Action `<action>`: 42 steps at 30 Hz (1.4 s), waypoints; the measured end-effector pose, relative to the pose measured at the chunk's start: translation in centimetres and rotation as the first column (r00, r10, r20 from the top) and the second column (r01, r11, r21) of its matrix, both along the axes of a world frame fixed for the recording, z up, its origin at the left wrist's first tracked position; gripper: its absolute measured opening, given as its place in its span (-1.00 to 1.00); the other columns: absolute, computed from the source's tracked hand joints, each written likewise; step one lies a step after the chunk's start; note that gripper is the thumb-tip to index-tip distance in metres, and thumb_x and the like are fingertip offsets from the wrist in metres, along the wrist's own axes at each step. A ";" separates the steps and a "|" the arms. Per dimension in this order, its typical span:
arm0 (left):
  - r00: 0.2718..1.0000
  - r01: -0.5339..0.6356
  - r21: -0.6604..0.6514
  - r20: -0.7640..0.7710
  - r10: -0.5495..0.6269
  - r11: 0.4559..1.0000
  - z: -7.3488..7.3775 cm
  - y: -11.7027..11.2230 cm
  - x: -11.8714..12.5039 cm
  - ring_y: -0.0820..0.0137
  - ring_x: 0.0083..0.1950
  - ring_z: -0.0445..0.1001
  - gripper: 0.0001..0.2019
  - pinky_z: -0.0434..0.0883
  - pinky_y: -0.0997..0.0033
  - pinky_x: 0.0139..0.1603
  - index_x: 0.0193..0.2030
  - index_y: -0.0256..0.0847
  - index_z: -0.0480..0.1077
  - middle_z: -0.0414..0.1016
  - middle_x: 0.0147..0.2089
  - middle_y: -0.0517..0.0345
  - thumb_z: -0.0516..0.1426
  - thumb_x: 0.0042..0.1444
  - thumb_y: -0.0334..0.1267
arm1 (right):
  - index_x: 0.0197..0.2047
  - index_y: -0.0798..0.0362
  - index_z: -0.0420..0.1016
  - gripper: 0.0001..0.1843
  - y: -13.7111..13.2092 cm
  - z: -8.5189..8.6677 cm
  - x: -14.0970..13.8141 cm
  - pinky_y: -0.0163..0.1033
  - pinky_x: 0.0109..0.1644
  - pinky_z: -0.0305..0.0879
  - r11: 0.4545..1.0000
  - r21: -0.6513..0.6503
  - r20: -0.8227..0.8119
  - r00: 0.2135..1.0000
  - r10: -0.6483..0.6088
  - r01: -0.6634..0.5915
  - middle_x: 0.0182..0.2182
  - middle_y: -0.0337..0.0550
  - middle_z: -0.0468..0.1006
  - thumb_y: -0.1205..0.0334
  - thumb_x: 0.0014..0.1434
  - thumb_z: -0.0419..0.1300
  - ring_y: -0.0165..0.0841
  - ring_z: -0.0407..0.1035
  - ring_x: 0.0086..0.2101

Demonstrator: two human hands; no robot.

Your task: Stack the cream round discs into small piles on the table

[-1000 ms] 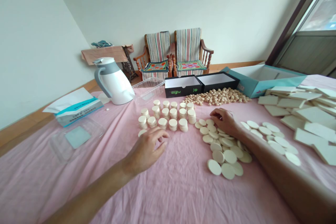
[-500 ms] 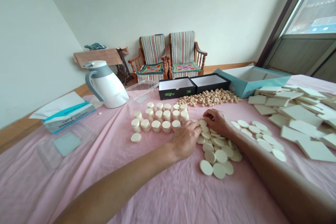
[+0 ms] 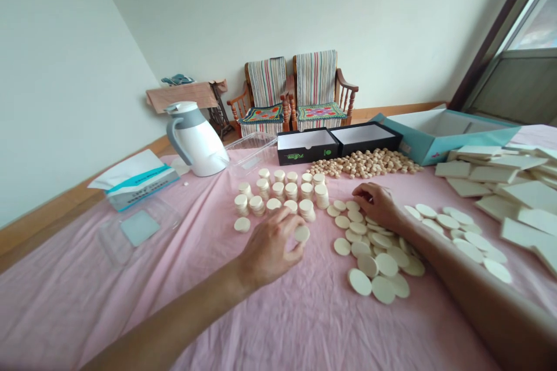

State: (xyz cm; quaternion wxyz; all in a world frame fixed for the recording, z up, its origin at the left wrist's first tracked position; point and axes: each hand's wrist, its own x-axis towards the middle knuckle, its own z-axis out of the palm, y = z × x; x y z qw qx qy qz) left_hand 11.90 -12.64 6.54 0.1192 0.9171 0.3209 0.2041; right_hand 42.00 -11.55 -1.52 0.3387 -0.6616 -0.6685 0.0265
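Note:
A pale round wooden disc [image 3: 301, 234] is pinched between the thumb and fingers of my left hand [image 3: 270, 248]. That hand is just in front of the rows of stacked discs [image 3: 290, 190], covering part of the front row. One low stack [image 3: 242, 224] sits apart at the front left. Over the far edge of a spread of loose discs [image 3: 386, 264] is my right hand [image 3: 378, 204], its fingers curled down. Its fingertips are by a loose disc [image 3: 353, 205]; whatever they hold, if anything, is hidden.
Small wooden pieces [image 3: 369, 163] lie heaped before two black boxes [image 3: 308, 153]. A blue box [image 3: 426, 148] and square wooden plates [image 3: 522, 197] are at right, beside more discs [image 3: 474, 237]. Left are a jug [image 3: 200, 145], a tissue pack [image 3: 141, 185] and a clear plastic tray [image 3: 139, 229].
My left hand has moved left from the loose discs to the front of the stacks, a disc now visible in it. My right hand stays by the loose discs. The view has turned left.

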 end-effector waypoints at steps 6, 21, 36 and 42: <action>0.947 -0.317 0.069 0.071 0.312 0.946 0.5 2.6 -7.0 0.38 -0.25 0.38 -0.82 0.33 0.39 -0.21 -0.23 -0.18 0.37 0.41 -0.26 0.16 0.12 -0.02 -0.34 | -0.38 0.06 0.45 -0.85 0.0 0.0 0.0 -0.30 -0.39 0.23 1.000 -0.011 0.032 0.999 -0.004 0.004 -0.48 -0.17 0.49 0.25 0.01 0.07 -0.40 0.32 -0.50; 0.937 -0.348 -0.025 0.035 0.349 0.937 -1.9 4.3 -10.1 0.40 -0.27 0.42 -0.80 0.34 0.43 -0.24 -0.21 -0.17 0.42 0.47 -0.22 0.15 0.15 -0.02 -0.28 | -0.36 0.05 0.45 -0.81 -0.4 0.4 -0.2 -0.29 -0.39 0.24 1.000 -0.021 0.031 0.999 -0.020 0.021 -0.50 -0.18 0.49 0.19 0.02 0.06 -0.39 0.33 -0.51; 0.936 -0.330 -0.134 0.083 0.342 0.935 -2.9 4.4 -10.5 0.43 -0.27 0.45 -0.77 0.37 0.48 -0.26 -0.13 -0.15 0.36 0.49 -0.18 0.20 0.12 0.02 -0.31 | -0.36 0.06 0.45 -0.83 -0.4 0.6 -0.4 -0.30 -0.39 0.24 0.999 -0.026 0.031 0.999 -0.027 0.028 -0.50 -0.18 0.49 0.21 0.02 0.07 -0.40 0.33 -0.51; 0.925 -0.374 0.036 0.080 0.371 0.927 -1.2 3.0 -9.5 0.38 -0.20 0.42 -0.71 0.36 0.38 -0.16 -0.08 -0.15 0.34 0.44 -0.10 0.14 0.15 0.01 -0.32 | -0.37 0.06 0.46 -0.83 -0.1 0.1 -0.1 -0.30 -0.40 0.23 1.000 -0.006 0.021 1.000 -0.018 0.018 -0.50 -0.17 0.50 0.22 0.01 0.07 -0.40 0.33 -0.51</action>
